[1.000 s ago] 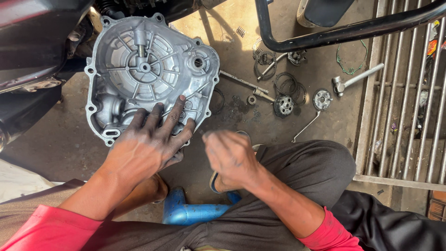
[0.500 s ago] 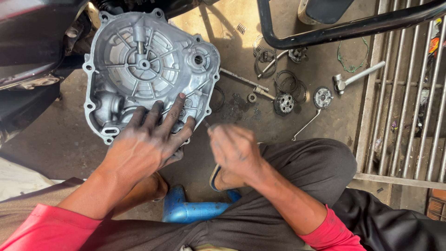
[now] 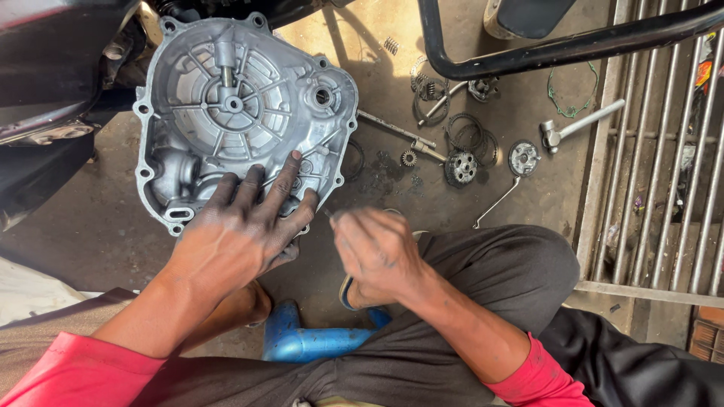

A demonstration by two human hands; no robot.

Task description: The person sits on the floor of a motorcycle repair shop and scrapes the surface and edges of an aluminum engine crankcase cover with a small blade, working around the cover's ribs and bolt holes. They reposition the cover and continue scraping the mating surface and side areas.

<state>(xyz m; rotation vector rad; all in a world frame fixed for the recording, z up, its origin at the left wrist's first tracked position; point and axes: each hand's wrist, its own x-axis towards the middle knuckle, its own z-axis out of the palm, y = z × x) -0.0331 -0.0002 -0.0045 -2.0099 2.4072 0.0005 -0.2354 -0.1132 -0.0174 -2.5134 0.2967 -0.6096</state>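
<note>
Grey cast engine cover (image 3: 234,105) under the spread, flat-pressed left hand (image 3: 241,234); right hand (image 3: 377,252) just beside, clenched, contents indiscernible.

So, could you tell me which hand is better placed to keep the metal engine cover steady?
The left hand: it lies flat on the engine cover, while the right hand is beside it, fingers curled.

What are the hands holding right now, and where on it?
The left hand presses flat on the engine cover at its lower edge. The right hand is closed, blurred; a thin tip shows, unidentifiable.
</note>
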